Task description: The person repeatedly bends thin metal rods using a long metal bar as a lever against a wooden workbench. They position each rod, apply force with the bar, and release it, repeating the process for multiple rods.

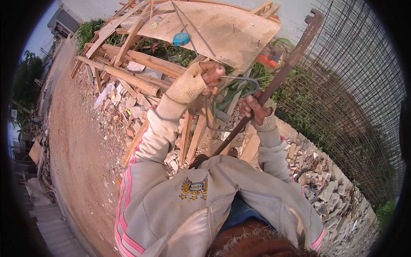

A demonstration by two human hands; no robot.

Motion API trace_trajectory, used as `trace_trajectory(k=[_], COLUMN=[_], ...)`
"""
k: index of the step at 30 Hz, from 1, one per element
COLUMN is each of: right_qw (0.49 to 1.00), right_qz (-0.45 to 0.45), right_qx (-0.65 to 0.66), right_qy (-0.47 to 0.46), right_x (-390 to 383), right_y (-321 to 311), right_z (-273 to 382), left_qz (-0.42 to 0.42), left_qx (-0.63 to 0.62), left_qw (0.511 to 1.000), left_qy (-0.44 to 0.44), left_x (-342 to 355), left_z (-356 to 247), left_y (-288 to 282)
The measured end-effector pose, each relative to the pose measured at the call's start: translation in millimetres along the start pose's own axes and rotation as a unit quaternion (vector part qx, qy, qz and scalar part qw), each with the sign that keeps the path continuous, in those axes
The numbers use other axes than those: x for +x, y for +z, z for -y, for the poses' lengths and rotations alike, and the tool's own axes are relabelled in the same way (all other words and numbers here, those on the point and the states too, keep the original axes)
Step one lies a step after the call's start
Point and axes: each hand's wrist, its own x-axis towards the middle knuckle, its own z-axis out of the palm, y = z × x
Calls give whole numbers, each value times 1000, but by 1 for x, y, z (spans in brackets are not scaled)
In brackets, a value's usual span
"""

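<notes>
My left hand (199, 81), in a worn cream mesh glove with bare fingertips, grips a thin bent steel bar (207, 115) shaped like a rectangular loop. My right hand (260, 110), similarly gloved, is wrapped round a long rusty steel bending bar (290, 58) with a notched head at the top. The loop's rounded corner lies near that bar, just above my right hand; whether they touch there I cannot tell. A teal tape measure (180, 39) lies beyond my hands on a pale, weathered board (231, 23), near two loose thin rods.
Scrap timber and bamboo (132, 77) are piled ahead. An orange-and-dark object (269, 55) sits beside the board. Stacked wire mesh (351, 107) stands at right above plants. Broken rubble (325, 192) lies at lower right. A dirt path (77, 150) runs along the left.
</notes>
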Motion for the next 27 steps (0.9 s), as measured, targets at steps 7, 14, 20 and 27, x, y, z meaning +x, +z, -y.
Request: trace_trajectory(k=[7,14,20,27], right_qw=[989,981,974,921], right_qz=[27,56,66,83], right_qx=[-148,-186,-215,-378], right_qy=[-11,-6,4,-38], right_x=[-62,-74,-62,-61], right_y=[71,117,135,123], right_z=[8,12,-28,-46], left_qz=[-19,-112,-183,-201], left_qx=[84,63,173,178], left_qw=[996,989,963,959], left_qy=[7,70,97,91], left_x=[-79,-145,-155,-212], left_z=[-8,10,4,9], left_y=[-26,-48,-50,-52])
